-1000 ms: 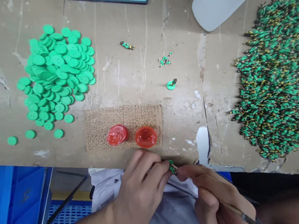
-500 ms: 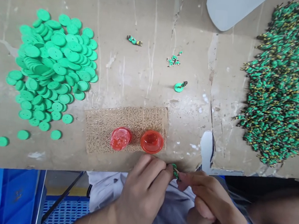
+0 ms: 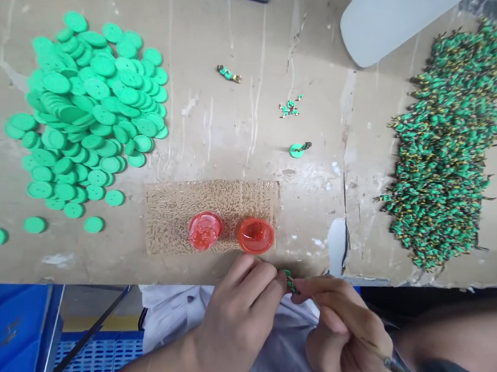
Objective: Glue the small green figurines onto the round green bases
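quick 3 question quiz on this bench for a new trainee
1. What sits between the fingertips of the left hand and the right hand?
A) a small green figure
B) a steel screw
C) a rubber band

2. True or false: both red pots stand on the speckled mat.

3. Fill in the blank: in this view, the heap of small green figures lies to the ____ of the green discs.

Key: 1 A; 2 true; 3 right
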